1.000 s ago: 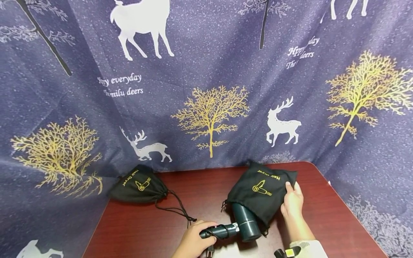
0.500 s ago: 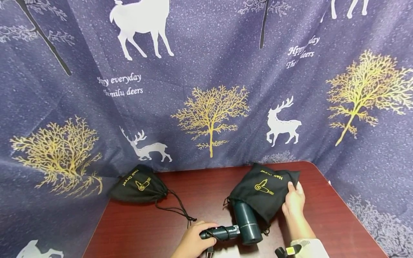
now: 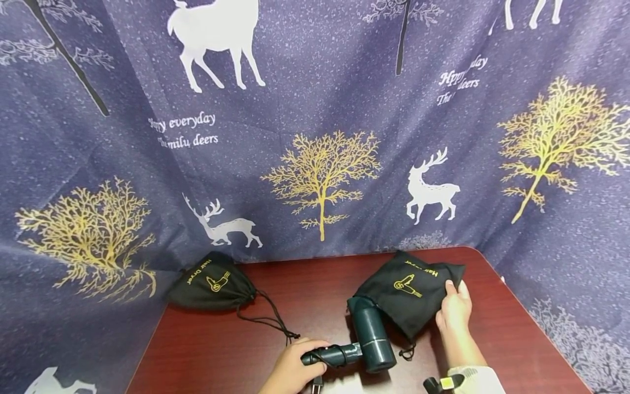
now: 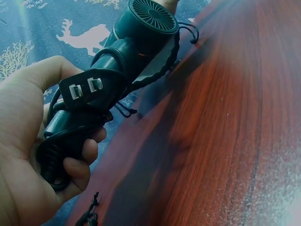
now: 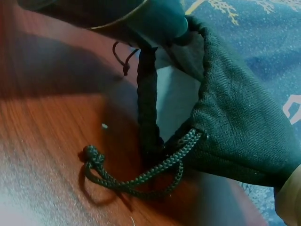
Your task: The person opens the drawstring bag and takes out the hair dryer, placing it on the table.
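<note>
My left hand (image 3: 295, 364) grips the handle of a dark teal hair dryer (image 3: 371, 334), its cord wound round the handle and the two-prong plug (image 4: 84, 89) lying against it. The round rear grille (image 4: 153, 16) faces the left wrist camera. A black drawstring bag (image 3: 413, 290) with yellow "Hair Dryer" print hangs from my right hand (image 3: 455, 312), which pinches its far right corner. Its mouth gapes toward the dryer, showing a pale inside (image 5: 176, 101). The dryer's front end overlaps the edge of that mouth. A knotted drawstring (image 5: 136, 183) trails onto the table.
Another black "Hair Dryer" bag (image 3: 211, 284), drawn closed and bulging, lies at the table's back left, its long cords (image 3: 270, 317) reaching toward my left hand. The reddish-brown wooden table (image 3: 305, 279) ends at a printed deer-and-tree cloth (image 3: 315, 109) behind.
My right hand has drawn the bag to the right, and the dryer's barrel now shows almost to its front end outside the bag. The left hand and dryer have shifted slightly left.
</note>
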The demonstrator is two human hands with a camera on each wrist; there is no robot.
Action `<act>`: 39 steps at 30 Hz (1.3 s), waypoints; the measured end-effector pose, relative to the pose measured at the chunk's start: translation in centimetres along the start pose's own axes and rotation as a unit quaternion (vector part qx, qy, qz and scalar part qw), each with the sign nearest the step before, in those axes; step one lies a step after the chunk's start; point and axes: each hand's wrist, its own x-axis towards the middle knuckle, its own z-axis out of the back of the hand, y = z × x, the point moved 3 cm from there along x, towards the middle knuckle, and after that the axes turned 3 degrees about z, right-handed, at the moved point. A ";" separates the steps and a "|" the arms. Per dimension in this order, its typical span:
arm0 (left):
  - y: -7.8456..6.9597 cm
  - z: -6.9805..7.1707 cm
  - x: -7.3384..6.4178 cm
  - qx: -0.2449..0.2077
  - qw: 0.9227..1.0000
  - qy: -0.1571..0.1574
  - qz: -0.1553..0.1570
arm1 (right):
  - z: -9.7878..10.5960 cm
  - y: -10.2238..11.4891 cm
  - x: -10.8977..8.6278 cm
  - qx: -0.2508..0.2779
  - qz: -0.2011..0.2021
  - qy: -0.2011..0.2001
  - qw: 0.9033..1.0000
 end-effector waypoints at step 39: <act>0.6 1.7 -0.2 -0.038 0.991 -0.109 0.073 | 2.5 0.5 0.8 -0.176 -0.083 0.018 0.981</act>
